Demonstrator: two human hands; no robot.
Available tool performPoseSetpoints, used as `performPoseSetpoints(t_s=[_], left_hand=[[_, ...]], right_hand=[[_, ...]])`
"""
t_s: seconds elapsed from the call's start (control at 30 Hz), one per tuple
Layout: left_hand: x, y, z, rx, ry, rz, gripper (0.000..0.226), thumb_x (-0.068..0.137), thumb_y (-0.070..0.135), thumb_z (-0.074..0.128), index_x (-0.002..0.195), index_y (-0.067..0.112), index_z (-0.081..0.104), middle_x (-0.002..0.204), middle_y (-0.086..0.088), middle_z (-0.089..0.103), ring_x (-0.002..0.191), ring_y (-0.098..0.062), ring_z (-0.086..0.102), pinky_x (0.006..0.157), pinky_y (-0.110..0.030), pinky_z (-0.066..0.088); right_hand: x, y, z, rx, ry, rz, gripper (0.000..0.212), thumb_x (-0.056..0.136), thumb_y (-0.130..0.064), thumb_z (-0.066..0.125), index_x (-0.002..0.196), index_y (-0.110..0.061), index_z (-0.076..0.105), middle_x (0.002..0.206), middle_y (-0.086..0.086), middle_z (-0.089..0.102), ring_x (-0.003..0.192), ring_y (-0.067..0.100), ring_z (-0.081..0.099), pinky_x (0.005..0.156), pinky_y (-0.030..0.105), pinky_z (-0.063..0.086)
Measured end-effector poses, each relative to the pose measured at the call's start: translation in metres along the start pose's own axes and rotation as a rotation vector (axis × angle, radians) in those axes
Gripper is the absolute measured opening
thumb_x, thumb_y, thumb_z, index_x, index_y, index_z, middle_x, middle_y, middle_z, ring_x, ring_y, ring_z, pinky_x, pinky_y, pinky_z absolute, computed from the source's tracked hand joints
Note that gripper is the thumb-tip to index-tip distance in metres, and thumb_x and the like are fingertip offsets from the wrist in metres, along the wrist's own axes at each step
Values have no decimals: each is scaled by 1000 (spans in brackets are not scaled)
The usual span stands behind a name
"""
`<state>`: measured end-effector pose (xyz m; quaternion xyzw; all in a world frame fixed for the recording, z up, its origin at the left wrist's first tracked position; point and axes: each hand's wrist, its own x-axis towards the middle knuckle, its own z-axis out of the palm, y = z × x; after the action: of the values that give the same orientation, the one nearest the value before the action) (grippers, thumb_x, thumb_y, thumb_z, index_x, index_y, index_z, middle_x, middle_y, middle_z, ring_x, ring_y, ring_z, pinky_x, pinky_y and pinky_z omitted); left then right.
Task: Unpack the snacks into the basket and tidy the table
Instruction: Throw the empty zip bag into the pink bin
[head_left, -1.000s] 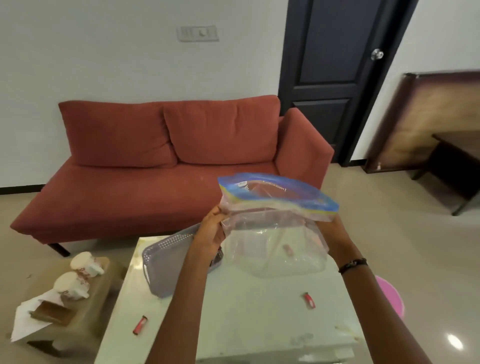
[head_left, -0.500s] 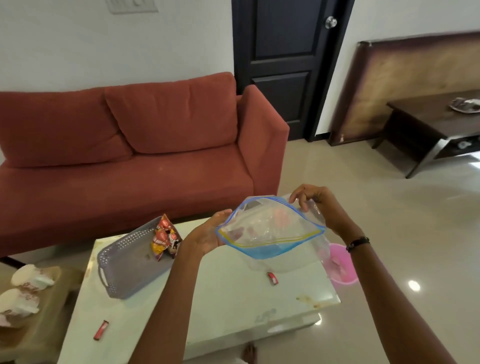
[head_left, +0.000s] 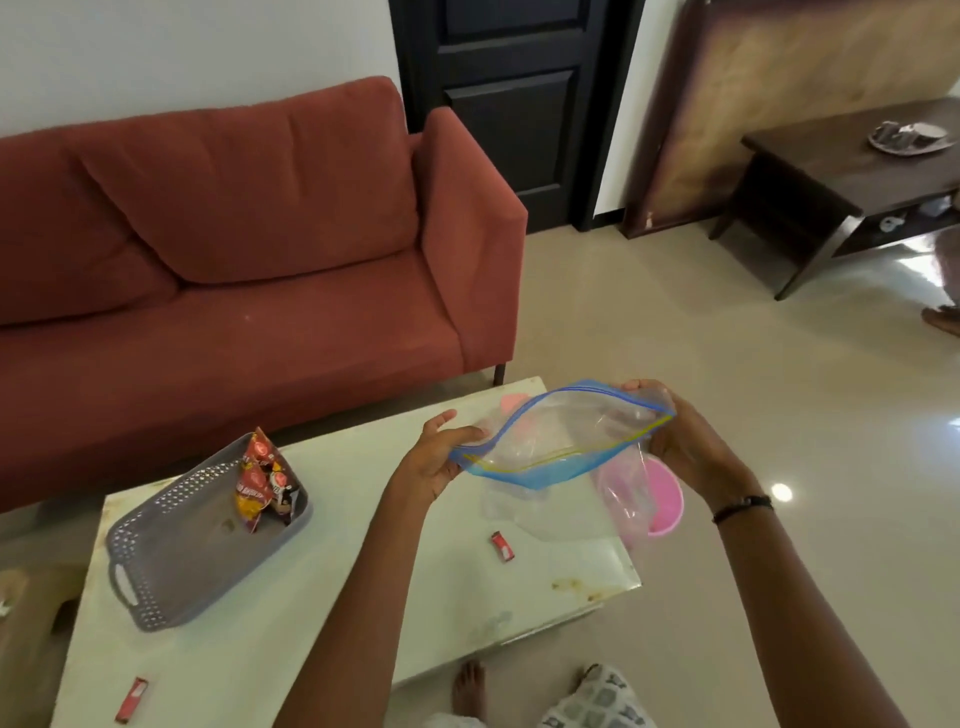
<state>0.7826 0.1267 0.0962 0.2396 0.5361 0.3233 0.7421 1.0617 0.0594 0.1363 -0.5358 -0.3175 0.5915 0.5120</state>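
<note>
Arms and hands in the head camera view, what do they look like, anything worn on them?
Both forearms are bare, with no sleeves in view. The right wrist carries a thin black band, like a bracelet or cord. The left hand and right hand show no gloves, and no rings can be made out. The left wrist is bare.

Clear, glossy plastic film on the zip bag (head_left: 566, 447), crinkling with a blue and yellow seal strip along its mouth. The basket (head_left: 171, 561) looks like matt grey plastic, perforated all over its walls. Shiny printed foil on the snack packets (head_left: 262, 480) inside it. The table (head_left: 322, 597) is a smooth pale top with a slight sheen, stained near one corner. Sofa (head_left: 234, 249) in matt, woven rust cloth; floor (head_left: 727, 332) polished, reflecting light.
</note>
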Motion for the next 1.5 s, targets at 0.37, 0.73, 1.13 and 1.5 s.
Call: performPoseSetpoints(t_s=[0.37,0.73,1.13,1.5], left_hand=[[118,-110,142,321,213,180,39,77,-13,61,106,13,54,122,-14,63,99,-16,58,79,-17,49],[246,-278,231,681,105,-11,56,89,6,54,142,9,33,150,-7,34,136,-21,36,99,-14,27],[360,-399,222,806,28,-24,54,89,4,54,139,10,35,151,-4,34,138,-17,34,103,-13,26],[403,-402,231,851,31,-43,49,90,5,52,137,7,38,148,-7,39,133,-24,39,107,-30,34]], right_hand=[[76,68,-194,-216,-91,387,53,81,-12,67,122,-40,49,111,-8,71,94,16,70,71,34,58],[176,209,-328,-692,205,300,41,78,12,50,106,-13,66,110,1,65,98,16,58,76,7,47],[270,435,-335,-1270,169,245,54,81,8,50,132,-7,44,145,20,33,128,37,37,97,42,42],[278,473,-368,-1696,-360,561,63,94,-50,38,148,-23,21,161,1,7,147,34,-5,115,58,-7]])
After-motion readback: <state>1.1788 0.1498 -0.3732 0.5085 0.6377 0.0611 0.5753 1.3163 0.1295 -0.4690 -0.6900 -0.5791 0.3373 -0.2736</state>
